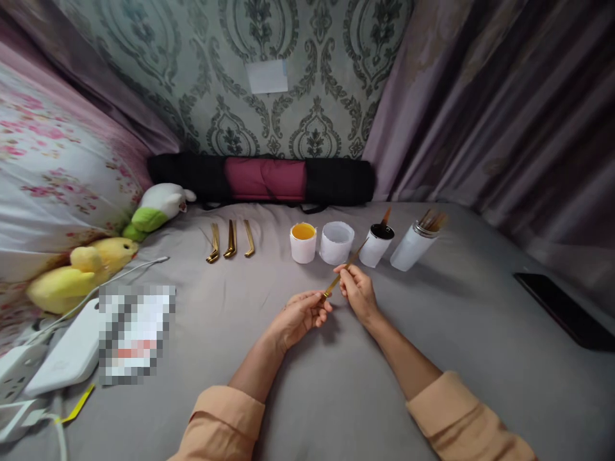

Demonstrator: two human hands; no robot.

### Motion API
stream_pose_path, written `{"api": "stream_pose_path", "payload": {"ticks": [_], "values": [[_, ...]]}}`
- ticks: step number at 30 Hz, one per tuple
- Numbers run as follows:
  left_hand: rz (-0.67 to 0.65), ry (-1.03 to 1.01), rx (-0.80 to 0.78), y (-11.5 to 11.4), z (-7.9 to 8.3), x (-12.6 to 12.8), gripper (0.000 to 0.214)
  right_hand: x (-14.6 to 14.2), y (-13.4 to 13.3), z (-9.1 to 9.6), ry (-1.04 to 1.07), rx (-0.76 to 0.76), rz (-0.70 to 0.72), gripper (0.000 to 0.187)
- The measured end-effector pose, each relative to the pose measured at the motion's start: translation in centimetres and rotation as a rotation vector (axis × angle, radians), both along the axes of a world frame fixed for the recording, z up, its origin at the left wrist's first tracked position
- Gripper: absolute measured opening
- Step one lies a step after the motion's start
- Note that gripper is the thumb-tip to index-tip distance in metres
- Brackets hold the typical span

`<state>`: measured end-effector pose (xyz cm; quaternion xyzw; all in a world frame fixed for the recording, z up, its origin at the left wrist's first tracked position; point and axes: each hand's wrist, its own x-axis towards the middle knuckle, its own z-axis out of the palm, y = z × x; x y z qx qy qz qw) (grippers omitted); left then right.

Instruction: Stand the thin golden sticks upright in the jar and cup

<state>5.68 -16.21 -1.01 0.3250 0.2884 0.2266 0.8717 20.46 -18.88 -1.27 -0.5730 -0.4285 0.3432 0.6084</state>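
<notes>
Both my hands meet over the grey sheet around a thin golden-brown stick point(334, 283), which slants up to the right. My left hand point(302, 315) pinches its lower end, where a shiny gold part shows between thumb and fingers. Higher up the stick, my right hand point(357, 291) grips it with thumb and fingertips. Just beyond my hands stand a white cup with a yellow-orange inside point(303, 250), a whitish cup point(336, 248), and a white cup with a dark inside point(377, 250) and a brown pointed piece rising from it. Beside them, a white jar point(414, 250) holds several brown-tipped sticks, leaning right.
Bent gold sticks point(230, 240) lie in three small groups at the left. A black and maroon roll point(264, 179) runs along the wall. Plush toys point(91, 269), a white power bank point(67, 346) and cables lie left; a black phone point(564, 310) lies right.
</notes>
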Motion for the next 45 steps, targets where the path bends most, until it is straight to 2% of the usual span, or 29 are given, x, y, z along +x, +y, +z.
{"api": "stream_pose_path", "payload": {"ticks": [11, 29, 45], "values": [[-0.008, 0.004, 0.013, 0.0, -0.2, -0.1, 0.02, 0.4, -0.3, 1.1, -0.014, -0.036, -0.017, 0.024], [-0.022, 0.012, 0.014, -0.1, -0.2, -0.1, 0.021, 2.5, 0.1, 3.2, 0.032, 0.067, -0.087, 0.031], [-0.028, 0.029, 0.002, 0.0, -0.1, -0.2, 0.021, 4.4, 0.6, 4.6, 0.08, 0.111, -0.15, 0.03]]}}
